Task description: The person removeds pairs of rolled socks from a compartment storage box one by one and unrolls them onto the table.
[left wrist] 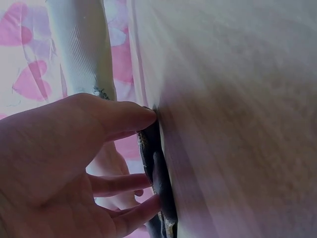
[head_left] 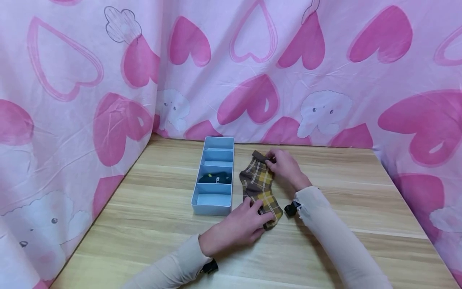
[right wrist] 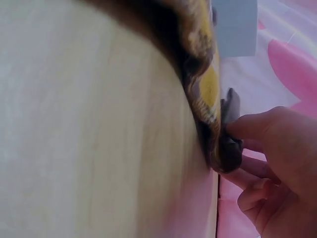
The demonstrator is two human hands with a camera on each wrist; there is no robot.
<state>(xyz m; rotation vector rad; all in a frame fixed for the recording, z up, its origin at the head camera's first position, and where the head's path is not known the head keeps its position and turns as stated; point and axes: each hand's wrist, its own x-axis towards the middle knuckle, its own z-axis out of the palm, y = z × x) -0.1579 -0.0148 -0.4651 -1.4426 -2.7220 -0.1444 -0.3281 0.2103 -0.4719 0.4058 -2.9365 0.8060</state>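
Plaid sock (head_left: 258, 180) lies flat on the wood-look counter (head_left: 353, 172), just right of the blue box (head_left: 211, 210), clear gap between them. Brown/yellow check, thin pale lines. Dark cuff (head_left: 259, 156) at the far end, foot toward the near side. Can't tell if it's one sock or two layered.

Right hand (head_left: 286, 167) at the cuff: fingers (right wrist: 257, 171) and thumb (right wrist: 252, 125) pinch its right corner, one on each side. The wrist view shows the cuff edge lifted a bit at the grip.

Left hand (head_left: 239, 225) over the foot: fingers spread and loosely bent, tips resting on the fabric, thumb at the toe-end edge. Touching, not gripping. Left wrist view has the sock edge-on, low on the counter.

Box has four compartments in a row running away from the person. Dark sock (head_left: 213, 178) with white lettering and a small yellow mark sits in the second from the near end.

Both arms in pale sleeves (head_left: 335, 237), black fitting (head_left: 291, 209) at each wrist. Pink heart-print cloth (head_left: 249, 68) hangs behind the counter and along both sides.
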